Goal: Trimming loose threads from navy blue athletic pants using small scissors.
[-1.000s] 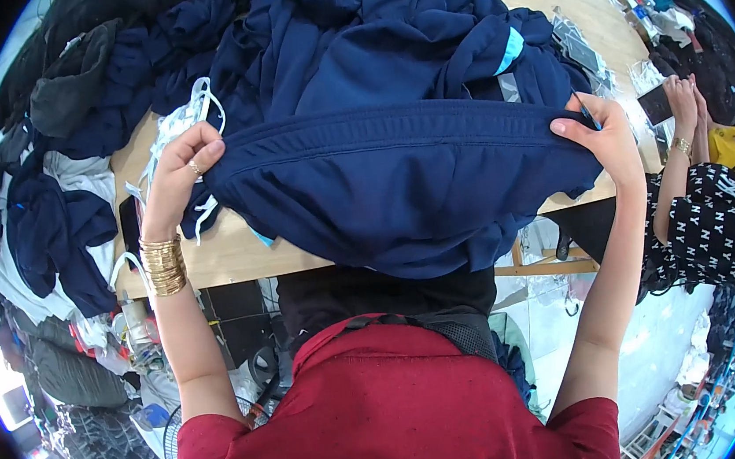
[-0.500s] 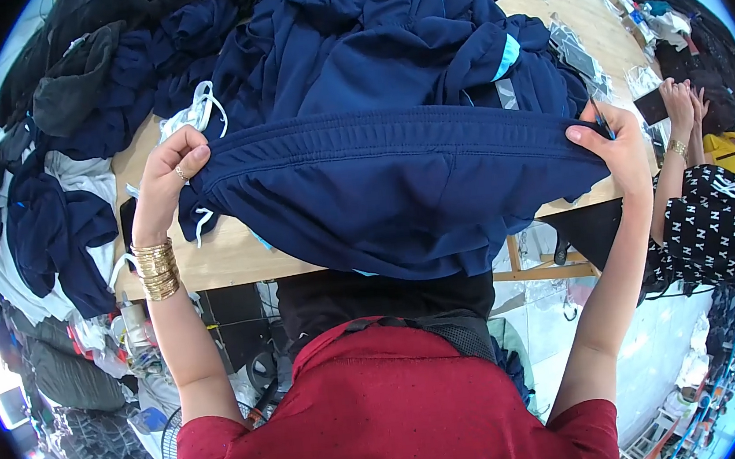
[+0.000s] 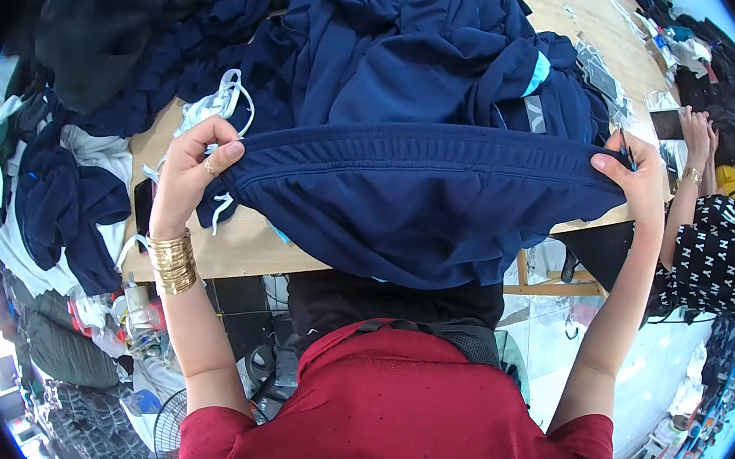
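Observation:
A navy garment with a gathered elastic waistband, which looks like trousers or shorts (image 3: pixel 401 213), is stretched sideways in front of me. My left hand (image 3: pixel 190 176) pinches the left end of the band between thumb and fingers. At the other end my right hand (image 3: pixel 636 173) grips the band, its thumb on top. A slim dark tool, possibly thread snips (image 3: pixel 624 148), sticks up from the right hand. The garment's lower part hangs over the table's front edge, and its legs cannot be told from the pile behind.
Behind lies a big heap of navy garments (image 3: pixel 405 66) on the wooden table (image 3: pixel 286 253). White cords (image 3: pixel 226 93) and a dark phone (image 3: pixel 145 207) are near my left hand. Clear plastic bags (image 3: pixel 606 83) lie right of the heap. A co-worker's arm (image 3: pixel 681 199) is at far right.
The whole view has shifted, so the scene sits lower and farther right. The stretched waistband now slopes down more toward my right hand. Both hands keep their grip.

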Tool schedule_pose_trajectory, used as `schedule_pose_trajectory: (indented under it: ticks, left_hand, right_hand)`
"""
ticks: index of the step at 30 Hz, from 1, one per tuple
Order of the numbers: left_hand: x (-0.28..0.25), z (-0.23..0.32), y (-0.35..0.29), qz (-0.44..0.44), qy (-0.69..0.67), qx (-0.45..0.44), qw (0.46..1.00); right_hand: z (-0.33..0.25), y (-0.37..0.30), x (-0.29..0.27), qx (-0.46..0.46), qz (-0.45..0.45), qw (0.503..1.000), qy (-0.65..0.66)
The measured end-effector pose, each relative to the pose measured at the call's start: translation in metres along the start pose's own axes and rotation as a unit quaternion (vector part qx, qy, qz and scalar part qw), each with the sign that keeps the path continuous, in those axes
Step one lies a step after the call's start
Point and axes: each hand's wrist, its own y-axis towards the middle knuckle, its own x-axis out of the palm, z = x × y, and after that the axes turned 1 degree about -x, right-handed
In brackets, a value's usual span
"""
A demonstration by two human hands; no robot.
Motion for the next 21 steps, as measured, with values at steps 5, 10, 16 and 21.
schedule_pose_trajectory:
  ticks: [5,10,16,21]
  left_hand:
    - [0.001,0.001,-0.004,0.015,0.031,0.042,0.999]
    - [0.002,0.000,-0.006,0.017,0.039,0.053,0.998]
    - [0.015,0.010,-0.002,0.009,0.094,0.051,0.994]
    - [0.050,-0.005,0.004,-0.049,0.309,0.070,0.947]
  right_hand:
    - [-0.006,-0.003,0.004,-0.016,0.001,1.000,0.010]
    - [-0.005,-0.006,0.006,-0.009,0.012,0.999,0.031]
    - [-0.002,-0.011,0.023,-0.047,0.015,0.997,0.065]
    - [0.017,-0.020,0.106,-0.103,-0.017,0.991,-0.088]
